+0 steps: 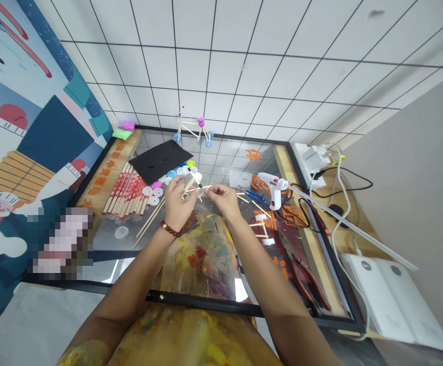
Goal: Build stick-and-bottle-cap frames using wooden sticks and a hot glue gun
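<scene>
My left hand (180, 204), with a beaded bracelet at the wrist, is closed around a small wooden stick frame (192, 184). A dark piece shows near the top of that frame. Close on its right, my right hand (223, 199) has thumb and finger pinched at the end of a thin stick joined to or touching the frame; which of the two I cannot tell. Just beyond my hands lie several bottle caps (171, 174) in blue, white and yellow. White discs (153, 201) rest left of my left hand, beside two long bare sticks (149, 223).
Packed chopsticks (124, 190) and black card (160, 158) lie left. A stick model with blue wheels (200, 131) stands at the back. Right are a glue gun (273, 187), blue pens (255, 196), a small wheeled frame (262, 230), red-handled pliers (301, 272) and cables (331, 229).
</scene>
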Action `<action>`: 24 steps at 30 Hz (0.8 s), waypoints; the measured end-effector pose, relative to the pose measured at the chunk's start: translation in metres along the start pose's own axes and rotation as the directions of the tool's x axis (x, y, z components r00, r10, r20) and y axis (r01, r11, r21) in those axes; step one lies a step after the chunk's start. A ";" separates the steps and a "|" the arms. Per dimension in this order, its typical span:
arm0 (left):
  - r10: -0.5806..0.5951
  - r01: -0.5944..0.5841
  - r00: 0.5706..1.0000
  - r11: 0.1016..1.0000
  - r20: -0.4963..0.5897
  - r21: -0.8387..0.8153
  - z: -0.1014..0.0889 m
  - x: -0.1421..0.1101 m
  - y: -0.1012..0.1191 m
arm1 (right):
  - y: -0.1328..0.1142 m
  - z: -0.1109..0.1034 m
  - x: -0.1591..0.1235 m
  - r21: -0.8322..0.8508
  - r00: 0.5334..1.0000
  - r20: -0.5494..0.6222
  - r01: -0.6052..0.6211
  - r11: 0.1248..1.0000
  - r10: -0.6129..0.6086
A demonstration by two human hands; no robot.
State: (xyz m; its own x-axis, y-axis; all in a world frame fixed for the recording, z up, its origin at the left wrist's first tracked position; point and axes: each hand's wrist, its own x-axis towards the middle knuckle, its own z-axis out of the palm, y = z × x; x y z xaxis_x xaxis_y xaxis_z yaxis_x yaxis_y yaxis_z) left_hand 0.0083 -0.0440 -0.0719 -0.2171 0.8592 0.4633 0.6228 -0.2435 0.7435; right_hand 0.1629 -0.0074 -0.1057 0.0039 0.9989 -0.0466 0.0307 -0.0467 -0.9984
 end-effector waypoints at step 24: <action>0.244 -0.246 0.969 0.957 -0.031 -0.156 -0.058 -0.049 0.044 | -0.038 -0.029 -0.035 -0.057 0.997 -0.056 0.052 0.997 -0.056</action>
State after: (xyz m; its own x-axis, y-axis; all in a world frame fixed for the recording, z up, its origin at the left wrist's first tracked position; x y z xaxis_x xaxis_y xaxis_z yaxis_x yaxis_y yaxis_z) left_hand 0.0028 -0.1223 -0.0340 -0.0816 0.7592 0.6457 0.5316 -0.5149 0.6726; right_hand 0.1905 -0.0407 -0.0652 0.0578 0.9983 0.0107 0.0875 0.0056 -0.9961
